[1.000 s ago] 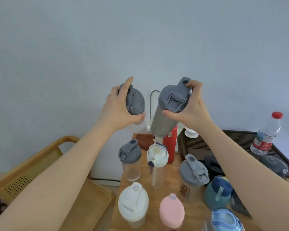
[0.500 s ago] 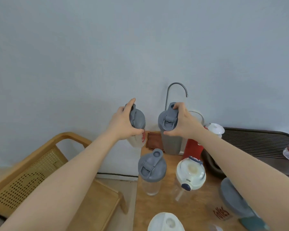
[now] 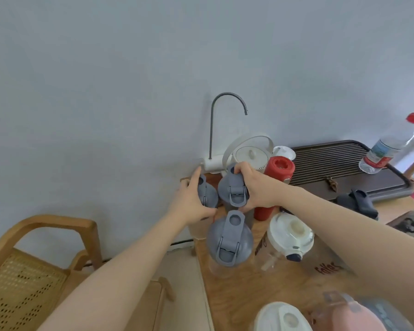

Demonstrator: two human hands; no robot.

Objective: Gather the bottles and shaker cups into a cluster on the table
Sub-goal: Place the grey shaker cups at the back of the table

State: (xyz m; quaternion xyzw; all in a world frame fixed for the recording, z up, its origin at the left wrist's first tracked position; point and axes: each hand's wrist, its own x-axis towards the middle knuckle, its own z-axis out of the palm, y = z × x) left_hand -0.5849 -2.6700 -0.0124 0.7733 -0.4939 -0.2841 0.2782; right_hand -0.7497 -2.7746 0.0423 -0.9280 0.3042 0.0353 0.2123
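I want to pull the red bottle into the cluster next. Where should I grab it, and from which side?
Grip the red bottle around its upper body, just below the cap, coming from its right. It stands upright with a plain round wall, and that side is open toward the dark tray; its left is crowded by the right hand and the grey-lidded shaker.

Grey flip lids on 3 shakers: one at far left (image 3: 207,193), one beside it (image 3: 233,187), one nearer w/ clear body (image 3: 229,237). Red bottle (image 3: 271,187) w/ red cap; clear plastic bottle (image 3: 387,145) has red cap, red/blue label; white-lidded clear cup (image 3: 289,235) has dark navy spout. Surface (image 3: 237,295) is light wood grain; tray (image 3: 344,166) dark brown, ribbed; chair (image 3: 22,280) tan wood w/ woven cane seat; wall pale grey-blue.
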